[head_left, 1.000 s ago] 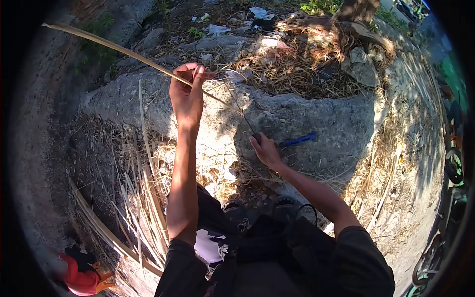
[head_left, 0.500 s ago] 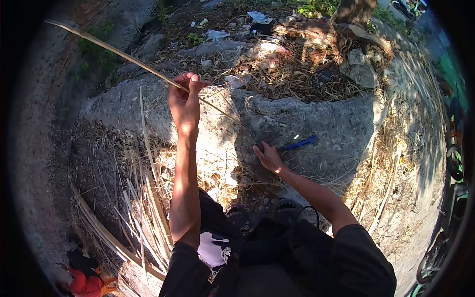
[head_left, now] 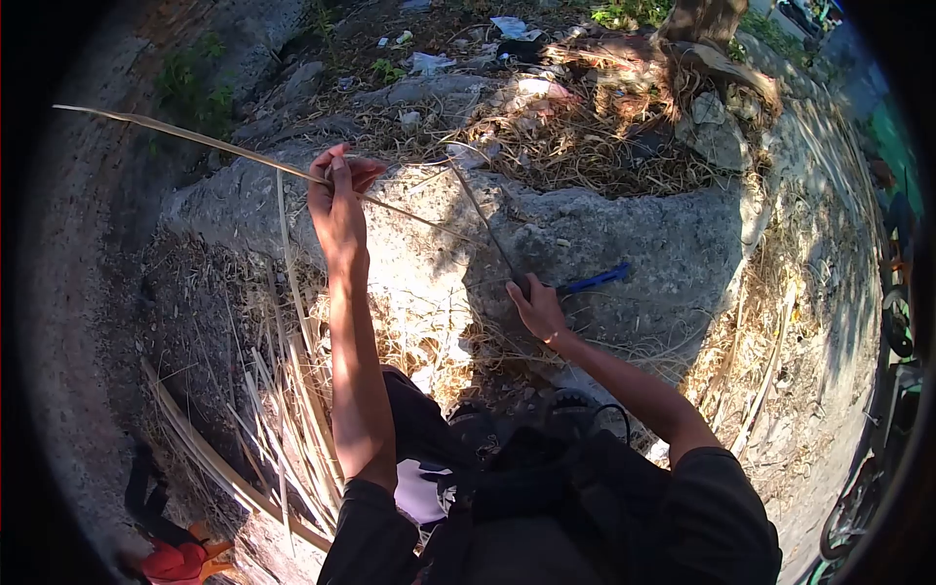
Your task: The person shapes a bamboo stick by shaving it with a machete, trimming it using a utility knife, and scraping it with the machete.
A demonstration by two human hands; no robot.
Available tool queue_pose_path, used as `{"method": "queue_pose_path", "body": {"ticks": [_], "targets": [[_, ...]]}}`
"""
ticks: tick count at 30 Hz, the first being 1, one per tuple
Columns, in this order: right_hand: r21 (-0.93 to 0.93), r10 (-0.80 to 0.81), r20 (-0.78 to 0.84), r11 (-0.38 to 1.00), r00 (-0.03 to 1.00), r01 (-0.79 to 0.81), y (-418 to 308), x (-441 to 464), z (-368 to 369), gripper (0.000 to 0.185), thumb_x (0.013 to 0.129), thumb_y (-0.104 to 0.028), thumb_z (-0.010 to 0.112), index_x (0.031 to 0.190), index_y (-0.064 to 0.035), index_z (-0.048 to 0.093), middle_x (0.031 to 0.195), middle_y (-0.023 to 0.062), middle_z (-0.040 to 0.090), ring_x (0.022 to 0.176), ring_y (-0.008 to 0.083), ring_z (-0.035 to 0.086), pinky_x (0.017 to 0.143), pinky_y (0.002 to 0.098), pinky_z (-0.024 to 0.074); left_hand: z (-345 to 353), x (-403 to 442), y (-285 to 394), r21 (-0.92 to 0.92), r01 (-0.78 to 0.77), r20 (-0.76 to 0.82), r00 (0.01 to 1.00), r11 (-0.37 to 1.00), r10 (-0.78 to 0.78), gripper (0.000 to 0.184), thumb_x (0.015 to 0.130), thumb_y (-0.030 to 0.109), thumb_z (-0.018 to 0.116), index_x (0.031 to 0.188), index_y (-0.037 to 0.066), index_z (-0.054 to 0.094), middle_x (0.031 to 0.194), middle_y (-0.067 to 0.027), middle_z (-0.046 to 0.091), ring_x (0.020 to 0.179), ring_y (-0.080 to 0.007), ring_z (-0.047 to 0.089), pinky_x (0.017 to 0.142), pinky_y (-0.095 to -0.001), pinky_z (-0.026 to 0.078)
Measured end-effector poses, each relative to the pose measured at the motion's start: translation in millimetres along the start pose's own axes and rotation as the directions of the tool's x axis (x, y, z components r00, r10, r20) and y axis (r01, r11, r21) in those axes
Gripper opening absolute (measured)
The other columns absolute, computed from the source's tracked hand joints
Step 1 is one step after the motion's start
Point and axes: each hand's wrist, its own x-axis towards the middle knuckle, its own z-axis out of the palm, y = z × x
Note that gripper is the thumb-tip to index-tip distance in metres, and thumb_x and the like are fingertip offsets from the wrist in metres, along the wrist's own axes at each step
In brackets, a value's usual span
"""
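Observation:
My left hand (head_left: 336,200) is raised over the stone ledge, its fingers pinched round a long, thin bamboo strip (head_left: 210,141). The strip runs from far upper left, through the fingers, down toward the right. Lower and to the right, my right hand (head_left: 538,309) is closed round the dark handle of a knife (head_left: 490,226). The narrow blade points up and left, apart from my left hand. Just beyond my right hand a blue tool (head_left: 595,280) lies on the stone; its kind is unclear.
Several split bamboo strips (head_left: 292,429) lean at lower left. Curled shavings (head_left: 556,156) cover the ground behind the stone ledge (head_left: 624,229), near a tree trunk (head_left: 707,19). A person in red (head_left: 175,561) is at the lower left edge. Bicycles or similar vehicles line the right edge.
My left hand has moved left and slightly down with the bamboo strip, which now lies flatter. The knife blade has swung clearer of the strip and shows more of its length.

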Motion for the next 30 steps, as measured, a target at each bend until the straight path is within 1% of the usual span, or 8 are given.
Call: {"method": "queue_pose_path", "body": {"ticks": [2, 5, 12, 15, 21, 23, 26, 30], "targets": [[-0.147, 0.118, 0.080, 0.984, 0.990, -0.105, 3.0, -8.4, -17.1, 0.049, 0.104, -0.045, 0.061, 0.110, 0.0043, 0.060, 0.065, 0.0165, 0.064, 0.058, 0.0348, 0.065, 0.057, 0.0467, 0.0471, -2.6, -2.4, 5.6, 0.034, 0.017, 0.006, 1.000, 0.999, -0.017, 0.027, 0.114, 0.020, 0.046, 0.130, 0.000, 0.057, 0.099, -0.0128, 0.074, 0.096, -0.0261, 0.077, 0.096, -0.0401, 0.061], [-0.180, 0.131, 0.130, 0.978, 0.983, -0.107, -1.4, -32.2, -43.0, 0.050, 0.103, -0.042, 0.063, 0.118, 0.0051, 0.057, 0.071, 0.0172, 0.066, 0.064, 0.0377, 0.068, 0.061, 0.0486, 0.0511, -4.6, -8.0, 13.9, 0.098, 0.063, 0.009, 0.998, 0.993, -0.064, 0.028, 0.114, 0.020, 0.046, 0.132, 0.001, 0.055, 0.101, -0.0133, 0.074, 0.095, -0.0260, 0.077, 0.096, -0.0402, 0.060], [-0.446, -0.041, 0.089, 0.892, 0.995, 0.077, 18.3, -55.8, -48.0, 0.053, 0.099, -0.041, 0.068, 0.123, 0.0036, 0.056, 0.092, 0.0219, 0.070, 0.082, 0.0416, 0.071, 0.072, 0.0530, 0.0547, -24.7, -27.3, 62.5, -0.009, 0.007, -0.086, 0.996, 1.000, -0.008, 0.027, 0.114, 0.020, 0.045, 0.133, 0.004, 0.056, 0.096, -0.0102, 0.072, 0.092, -0.0209, 0.074, 0.090, -0.0383, 0.060], [-0.598, 0.015, 0.197, 0.794, 0.980, 0.108, 2.8, -58.2, -45.9, 0.053, 0.096, -0.040, 0.071, 0.125, 0.0038, 0.057, 0.097, 0.0223, 0.071, 0.089, 0.0417, 0.071, 0.076, 0.0532, 0.0554, -43.3, -31.1, 77.1, -0.202, -0.114, -0.144, 0.986, 0.973, 0.086, 0.027, 0.116, 0.021, 0.041, 0.132, 0.006, 0.055, 0.088, -0.0077, 0.068, 0.072, -0.0134, 0.057, 0.073, -0.0315, 0.049], [-0.650, -0.053, 0.253, 0.731, 0.966, 0.210, -8.3, -29.8, -64.3, 0.036, 0.091, -0.028, 0.075, 0.116, -0.0040, 0.066, 0.101, 0.0161, 0.069, 0.097, 0.0365, 0.067, 0.084, 0.0495, 0.0531, -72.9, -35.9, 92.4, -0.587, -0.111, -0.144, 0.989, 0.802, 0.032, 0.027, 0.114, 0.018, 0.042, 0.133, 0.004, 0.056, 0.083, -0.0034, 0.054, 0.068, -0.0121, 0.041, 0.069, -0.0304, 0.041], [-0.697, -0.387, 0.095, 0.632, 0.917, 0.339, 3.6, -15.2, -88.4, 0.027, 0.084, -0.016, 0.075, 0.110, -0.0093, 0.069, 0.106, 0.0142, 0.064, 0.104, 0.0371, 0.061, 0.089, 0.0504, 0.0489, -81.9, -34.6, 93.9, -0.693, -0.088, -0.117, 0.993, 0.716, 0.010, 0.028, 0.114, 0.018, 0.043, 0.133, 0.002, 0.055, 0.080, -0.0014, 0.043, 0.068, -0.0121, 0.036, 0.066, -0.0304, 0.037], [-0.845, -0.314, 0.098, 0.475, 0.944, 0.246, 12.9, 0.5, -127.2, 0.031, 0.078, -0.007, 0.073, 0.108, -0.0123, 0.069, 0.112, 0.0125, 0.060, 0.111, 0.0349, 0.056, 0.094, 0.0487, 0.0443, -87.5, -36.1, 96.7, -0.752, -0.093, -0.098, 0.995, 0.652, 0.029, 0.029, 0.114, 0.018, 0.043, 0.134, 0.000, 0.053, 0.080, -0.0014, 0.040, 0.068, -0.0120, 0.035, 0.066, -0.0300, 0.037], [-0.846, -0.225, 0.195, 0.455, 0.955, 0.279, 28.0, -0.1, -153.6, 0.029, 0.079, -0.008, 0.075, 0.107, -0.0140, 0.068, 0.110, 0.0108, 0.058, 0.110, 0.0340, 0.055, 0.094, 0.0474, 0.0424, -92.6, -37.3, 100.9, -0.810, -0.078, -0.078, 0.997, 0.581, 0.025, 0.028, 0.115, 0.016, 0.041, 0.133, -0.002, 0.053, 0.081, -0.0014, 0.040, 0.068, -0.0123, 0.035, 0.066, -0.0306, 0.038]]}}
